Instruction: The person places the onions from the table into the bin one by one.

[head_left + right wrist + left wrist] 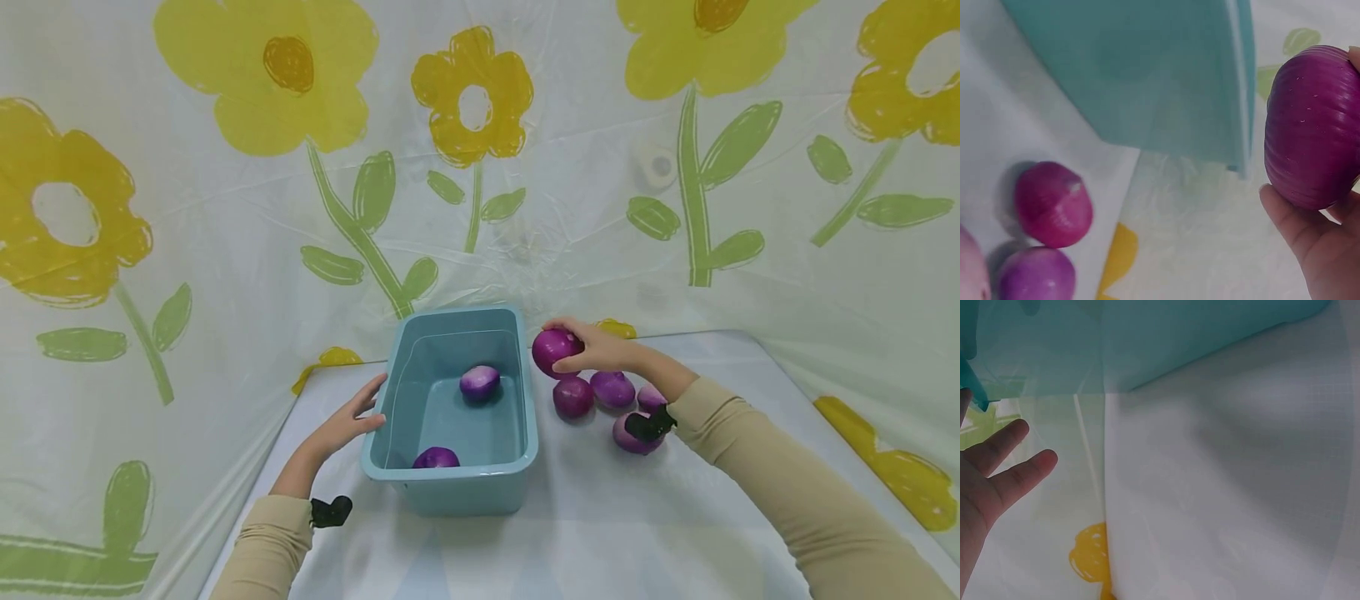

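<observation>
My right hand (596, 346) grips a purple onion (553, 352) just beyond the right rim of a teal plastic bin (480, 481). In the right wrist view the same onion (1313, 128) shows large, with thumb and fingers around it, held above the table. My left hand (351, 425) is at the bin's left rim with its fingers spread; in the left wrist view the fingers (1025, 478) look straight and hold nothing. Inside the bin lie a purple-and-white onion (480, 382) toward the far right and another onion (437, 457) by the near wall, partly hidden by the rim.
Several onions lie right of the bin, among them a dark one (573, 398), a lighter one (612, 389) and one (636, 433) beneath the right wrist. A white cloth covers the table (600, 533). Behind it hangs a flower-printed curtain (555, 208).
</observation>
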Action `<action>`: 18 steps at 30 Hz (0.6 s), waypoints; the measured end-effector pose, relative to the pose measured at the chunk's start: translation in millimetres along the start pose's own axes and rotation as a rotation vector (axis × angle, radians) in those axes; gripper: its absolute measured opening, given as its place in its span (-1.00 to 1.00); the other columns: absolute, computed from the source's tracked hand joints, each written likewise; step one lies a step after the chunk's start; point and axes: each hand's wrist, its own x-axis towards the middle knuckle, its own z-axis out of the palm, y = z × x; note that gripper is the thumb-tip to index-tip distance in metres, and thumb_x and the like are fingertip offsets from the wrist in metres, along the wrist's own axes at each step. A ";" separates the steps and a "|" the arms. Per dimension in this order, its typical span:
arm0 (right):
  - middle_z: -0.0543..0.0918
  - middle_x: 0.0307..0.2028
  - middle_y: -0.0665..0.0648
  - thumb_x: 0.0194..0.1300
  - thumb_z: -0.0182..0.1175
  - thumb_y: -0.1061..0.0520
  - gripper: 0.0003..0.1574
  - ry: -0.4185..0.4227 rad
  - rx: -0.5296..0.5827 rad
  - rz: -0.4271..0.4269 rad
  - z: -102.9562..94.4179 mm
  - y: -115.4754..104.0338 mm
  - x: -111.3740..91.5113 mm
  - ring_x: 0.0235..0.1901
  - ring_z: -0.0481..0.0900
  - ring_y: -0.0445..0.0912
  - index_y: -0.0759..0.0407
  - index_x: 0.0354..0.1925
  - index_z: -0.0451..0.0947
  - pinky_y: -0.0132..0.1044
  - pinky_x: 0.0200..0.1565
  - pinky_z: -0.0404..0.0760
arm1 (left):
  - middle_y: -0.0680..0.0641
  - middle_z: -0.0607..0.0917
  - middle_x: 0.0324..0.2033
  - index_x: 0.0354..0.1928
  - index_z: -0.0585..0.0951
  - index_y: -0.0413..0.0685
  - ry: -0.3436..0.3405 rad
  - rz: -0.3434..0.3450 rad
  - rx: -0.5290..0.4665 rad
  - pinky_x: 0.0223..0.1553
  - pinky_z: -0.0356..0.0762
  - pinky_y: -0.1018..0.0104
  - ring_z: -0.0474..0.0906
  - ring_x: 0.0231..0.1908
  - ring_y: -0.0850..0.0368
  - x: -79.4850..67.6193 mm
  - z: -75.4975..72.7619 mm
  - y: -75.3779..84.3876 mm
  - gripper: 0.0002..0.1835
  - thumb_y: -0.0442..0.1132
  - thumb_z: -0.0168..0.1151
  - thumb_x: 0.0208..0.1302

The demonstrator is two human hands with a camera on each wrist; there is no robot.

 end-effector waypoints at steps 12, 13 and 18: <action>0.34 0.16 0.21 0.08 0.24 0.00 -0.18 -0.023 -0.040 -0.105 2.2 -38.8 29.2 0.08 0.39 0.11 0.04 0.26 0.15 -0.07 -0.01 0.54 | -0.20 -0.11 0.41 0.43 -0.10 0.13 0.002 -0.006 -0.013 0.15 -0.01 -0.42 -0.17 0.33 -0.40 -0.6 0.7 1.9 -0.16 -0.03 0.11 0.21; 0.34 0.16 0.21 0.07 0.25 0.00 -0.17 -0.025 -0.046 -0.113 3.3 -41.9 32.1 0.08 0.39 0.10 0.05 0.26 0.15 -0.07 -0.01 0.54 | -0.20 -0.11 0.41 0.43 -0.10 0.13 0.004 -0.006 -0.013 0.15 -0.01 -0.42 -0.17 0.33 -0.40 -0.6 0.7 2.1 -0.16 -0.03 0.11 0.20; 0.35 0.17 0.17 0.03 0.28 -0.04 -0.11 -0.033 -0.087 -0.119 12.1 -57.4 44.8 0.10 0.38 0.08 0.02 0.29 0.14 -0.08 -0.02 0.55 | -0.21 -0.11 0.41 0.43 -0.11 0.13 0.004 -0.003 -0.008 0.14 -0.02 -0.43 -0.17 0.33 -0.41 -0.2 0.1 0.5 -0.16 -0.03 0.11 0.20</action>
